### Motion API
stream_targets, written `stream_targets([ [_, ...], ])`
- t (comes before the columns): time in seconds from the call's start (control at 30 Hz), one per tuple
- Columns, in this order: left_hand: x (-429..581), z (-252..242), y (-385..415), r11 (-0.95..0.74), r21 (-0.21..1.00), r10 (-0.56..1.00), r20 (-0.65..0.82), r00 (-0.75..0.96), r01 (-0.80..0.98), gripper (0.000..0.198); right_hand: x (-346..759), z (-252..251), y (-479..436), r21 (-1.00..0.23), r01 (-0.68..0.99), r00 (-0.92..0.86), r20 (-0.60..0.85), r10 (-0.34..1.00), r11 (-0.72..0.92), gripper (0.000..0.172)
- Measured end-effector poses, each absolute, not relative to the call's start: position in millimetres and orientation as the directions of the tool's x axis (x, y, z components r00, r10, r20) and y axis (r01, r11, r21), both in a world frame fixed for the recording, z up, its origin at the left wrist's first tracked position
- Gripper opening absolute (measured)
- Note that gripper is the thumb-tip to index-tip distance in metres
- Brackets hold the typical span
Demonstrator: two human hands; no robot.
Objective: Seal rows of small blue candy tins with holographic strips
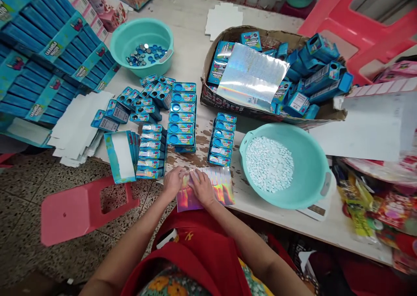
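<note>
My left hand [173, 181] and my right hand [202, 187] rest together on a shiny holographic sheet [221, 187] at the near edge of the table [192, 39]. Their fingers meet at the sheet's upper left part, pinched on something too small to make out. Just beyond the hands stand rows of small blue boxes [181, 118], some with round holes on top. A second holographic sheet [252, 76] lies over a cardboard tray [247, 109] full of blue boxes.
A teal basin of white pellets [269, 163] sits at right on the table edge. A smaller teal basin with blue and silver discs [141, 46] is at back left. Blue display cartons [48, 57] pile up at left. A pink stool [81, 209] stands on the floor.
</note>
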State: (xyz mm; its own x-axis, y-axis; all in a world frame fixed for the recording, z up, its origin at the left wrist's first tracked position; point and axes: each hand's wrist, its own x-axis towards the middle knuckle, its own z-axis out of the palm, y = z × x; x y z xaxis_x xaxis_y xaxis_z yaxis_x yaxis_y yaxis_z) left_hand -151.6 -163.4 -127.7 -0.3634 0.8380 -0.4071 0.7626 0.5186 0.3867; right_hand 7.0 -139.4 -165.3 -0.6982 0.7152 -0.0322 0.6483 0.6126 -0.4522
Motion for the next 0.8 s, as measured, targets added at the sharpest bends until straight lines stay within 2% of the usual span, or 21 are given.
stream_targets([
  [0.2, -151.9, -133.2, -158.5, 0.497, 0.401, 0.859, -0.355, -0.369, 0.770, 0.018, 12.9, -163.6, -132.7, -0.557, 0.563, -0.684, 0.102, 0.723, 0.611, 0.016],
  [0.3, -154.7, -131.3, -156.5, 0.474, 0.378, 0.872, -0.330, -0.362, 0.795, 0.020, 15.4, -141.8, -123.3, -0.632, 0.545, -0.666, 0.073, 0.742, 0.552, 0.016],
  [0.37, -154.3, -123.4, -155.9, 0.479, 0.380, 0.874, -0.287, -0.392, 0.791, 0.020, 19.0, -120.4, -117.9, -0.709, 0.546, -0.609, 0.030, 0.792, 0.446, 0.015],
  [0.4, -152.6, -117.0, -155.6, 0.477, 0.418, 0.879, -0.249, -0.407, 0.773, 0.020, 21.2, -108.7, -115.3, -0.752, 0.540, -0.567, 0.008, 0.824, 0.378, 0.014],
  [0.47, -145.3, -100.7, -154.2, 0.430, 0.604, 0.895, -0.183, -0.408, 0.671, 0.025, 26.2, -85.6, -109.9, -0.828, 0.504, -0.480, -0.031, 0.877, 0.246, 0.013],
  [0.53, -133.4, -83.4, -149.7, 0.341, 0.824, 0.927, -0.213, -0.310, 0.453, 0.034, 31.5, -65.4, -103.3, -0.877, 0.456, -0.421, -0.063, 0.905, 0.151, 0.012],
  [0.57, -126.6, -75.9, -145.7, 0.323, 0.889, 0.939, -0.257, -0.228, 0.325, 0.038, 34.0, -57.1, -99.2, -0.893, 0.435, -0.399, -0.075, 0.914, 0.116, 0.013],
  [0.63, -114.0, -64.4, -133.0, 0.362, 0.921, 0.932, -0.355, -0.071, 0.147, 0.036, 38.2, -44.9, -89.3, -0.909, 0.414, -0.343, -0.099, 0.934, 0.055, 0.013],
  [0.67, -109.2, -60.3, -124.3, 0.387, 0.914, 0.922, -0.387, -0.025, 0.120, 0.031, 39.6, -41.2, -83.3, -0.911, 0.411, -0.302, -0.110, 0.947, 0.025, 0.013],
  [0.73, -103.8, -54.0, -102.6, 0.386, 0.907, 0.921, -0.388, -0.023, 0.166, 0.027, 40.3, -38.6, -68.6, -0.909, 0.417, -0.197, -0.111, 0.974, -0.019, 0.014],
  [0.8, -103.3, -48.8, -77.4, 0.330, 0.894, 0.943, -0.326, -0.063, 0.303, 0.027, 37.7, -42.0, -50.7, -0.901, 0.434, -0.092, -0.063, 0.994, -0.017, 0.016],
])
